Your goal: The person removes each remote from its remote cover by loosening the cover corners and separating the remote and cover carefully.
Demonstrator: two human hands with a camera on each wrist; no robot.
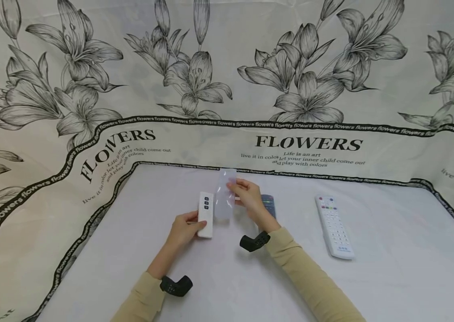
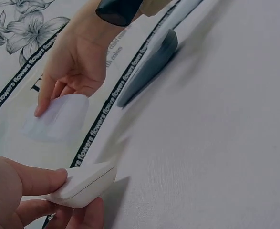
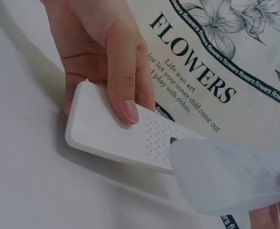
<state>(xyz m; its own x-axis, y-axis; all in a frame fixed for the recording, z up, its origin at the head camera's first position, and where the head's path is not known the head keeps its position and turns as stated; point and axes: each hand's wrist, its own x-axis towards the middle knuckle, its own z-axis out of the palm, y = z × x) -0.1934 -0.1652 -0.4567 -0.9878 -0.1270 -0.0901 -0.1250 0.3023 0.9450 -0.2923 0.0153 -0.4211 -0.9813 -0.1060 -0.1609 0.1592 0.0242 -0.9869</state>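
Note:
My left hand (image 1: pixel 184 229) grips a small white remote control (image 1: pixel 205 219) by its lower part, thumb on its face; a few dark buttons show near its top. In the right wrist view, a patterned patch lies on the remote's (image 3: pixel 94 126) face beyond the thumb. Just to the right, my right hand (image 1: pixel 250 197) pinches a translucent plastic sleeve (image 1: pixel 222 203) near its upper edge. The sleeve (image 3: pixel 221 176) hangs beside the remote and overlaps its far end in the right wrist view. Whether anything is inside the sleeve, I cannot tell.
A dark blue-grey remote (image 1: pixel 268 203) lies behind my right hand, partly hidden by it. Farther right on the white tabletop (image 1: pixel 392 232) is a longer white remote (image 1: pixel 335 228) with many buttons. Flower-printed cloth (image 1: pixel 311 107) rises around the back and sides.

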